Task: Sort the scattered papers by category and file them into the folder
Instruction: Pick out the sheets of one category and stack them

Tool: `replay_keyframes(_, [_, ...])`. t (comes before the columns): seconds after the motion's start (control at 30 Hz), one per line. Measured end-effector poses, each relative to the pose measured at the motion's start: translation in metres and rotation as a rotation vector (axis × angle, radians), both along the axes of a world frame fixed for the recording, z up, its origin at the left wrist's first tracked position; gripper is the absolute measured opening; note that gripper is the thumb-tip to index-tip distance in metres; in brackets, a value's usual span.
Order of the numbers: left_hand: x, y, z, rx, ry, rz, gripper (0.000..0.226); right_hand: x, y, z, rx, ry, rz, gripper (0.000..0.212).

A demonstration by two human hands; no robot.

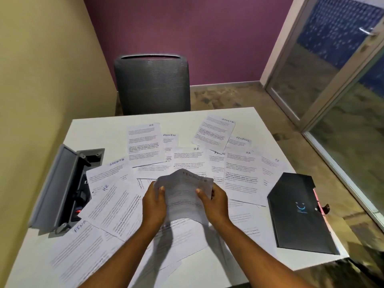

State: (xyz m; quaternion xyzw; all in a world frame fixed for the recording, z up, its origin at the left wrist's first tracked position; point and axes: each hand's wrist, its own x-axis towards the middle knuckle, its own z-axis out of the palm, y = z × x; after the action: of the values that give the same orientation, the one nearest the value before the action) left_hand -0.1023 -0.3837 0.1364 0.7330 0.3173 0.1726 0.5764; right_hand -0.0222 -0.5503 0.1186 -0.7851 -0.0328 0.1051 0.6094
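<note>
Papers lie scattered across the white table [62,242], each headed by a handwritten category word. Both hands are raised just above the spread, holding one sheet between them: the FINANCE sheet [185,196], bowed and lifted clear of the rest. The left hand [154,204] pinches its left edge with the thumb on top, and the right hand [215,201] grips its right edge the same way; the two hands are apart, with the page spanning the gap.

Beyond them, an HR sheet [144,144] lies near the table's far side, with an ADMIN sheet [171,142] tucked partly under its right edge. A SPORTS sheet [214,130] sits tilted further right, overlapping another FINANCE page [241,142]. More HR pages lie in the middle and to the right, overlapping one another. On the left, a second SPORTS sheet [106,173] touches an open grey cable box [62,188] set in the tabletop.

The folder [299,213], black and closed, rests at the table's right edge, just beside the outermost papers. A dark mesh chair [152,84] stands at the far side of the table.
</note>
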Motion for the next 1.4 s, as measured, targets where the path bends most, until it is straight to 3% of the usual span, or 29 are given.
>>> replay_keyframes(0.2, [0.002,-0.018,0.017,-0.009,-0.079,0.026,0.025,0.008,-0.011,0.006,0.031,-0.067,0.014,0.023])
replay_keyframes(0.37, [0.000,-0.023,-0.018,-0.032,0.117,-0.001,0.035,0.011,-0.024,-0.021,-0.078,0.104,0.113,0.023])
replay_keyframes(0.6, [0.036,-0.016,-0.022,0.016,0.200,-0.063,0.019,0.073,-0.037,-0.015,-0.056,0.105,0.153,0.033])
replay_keyframes(0.8, [0.077,-0.011,-0.033,0.036,0.238,0.020,0.013,0.159,-0.059,-0.023,0.004,0.297,0.175,0.047])
replay_keyframes(1.03, [0.093,-0.003,-0.065,-0.052,0.345,0.161,0.015,0.286,-0.114,-0.068,-0.435,0.288,0.164,0.035])
replay_keyframes(1.4, [0.083,0.001,-0.105,-0.051,0.590,0.202,0.015,0.406,-0.129,-0.109,-0.861,0.140,0.219,0.066])
